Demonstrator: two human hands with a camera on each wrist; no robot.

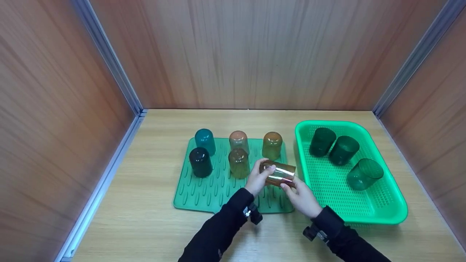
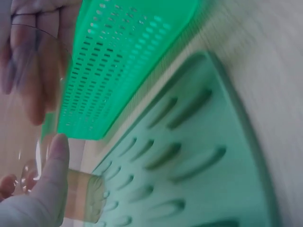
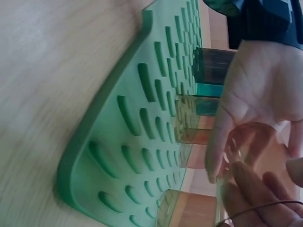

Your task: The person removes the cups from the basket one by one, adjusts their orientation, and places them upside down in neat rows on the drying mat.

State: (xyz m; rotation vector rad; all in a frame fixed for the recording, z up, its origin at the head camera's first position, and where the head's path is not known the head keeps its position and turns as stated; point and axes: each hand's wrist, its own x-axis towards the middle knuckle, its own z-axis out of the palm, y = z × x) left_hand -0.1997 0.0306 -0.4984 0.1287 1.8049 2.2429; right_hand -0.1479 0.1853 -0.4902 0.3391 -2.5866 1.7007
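By the curled fingers of the left hand and right hand, an amber cup is gripped at opposite ends, opened only to its width. Its long axis is laid roughly left to right, mouth toward the right hand. It is held over the mat, left of the basket.
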